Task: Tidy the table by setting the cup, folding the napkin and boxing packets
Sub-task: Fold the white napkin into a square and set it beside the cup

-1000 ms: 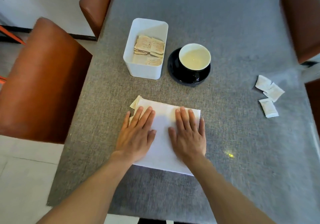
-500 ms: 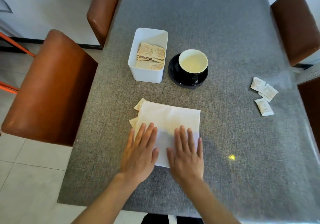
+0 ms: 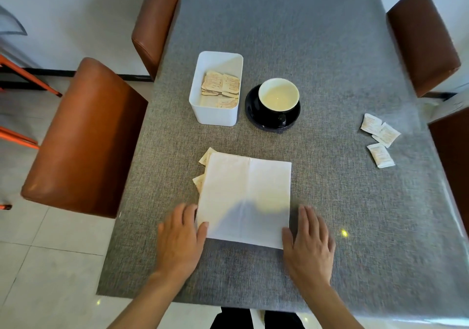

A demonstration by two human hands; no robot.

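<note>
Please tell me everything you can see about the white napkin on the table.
The napkin is a white rectangle, soft paper or cloth by its look, lying flat on the grey table. Faint fold creases cross it. The left hand touches its near left corner with the thumb; the right hand touches its near right corner. Two tan packets stick out from under its left edge.

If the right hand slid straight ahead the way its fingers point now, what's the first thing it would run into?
Probably nothing nearby. The right hand lies flat beside the napkin, fingers pointing up the table. That line runs along the napkin's right edge and seems to pass right of the saucer, well left of the white packets.
</note>
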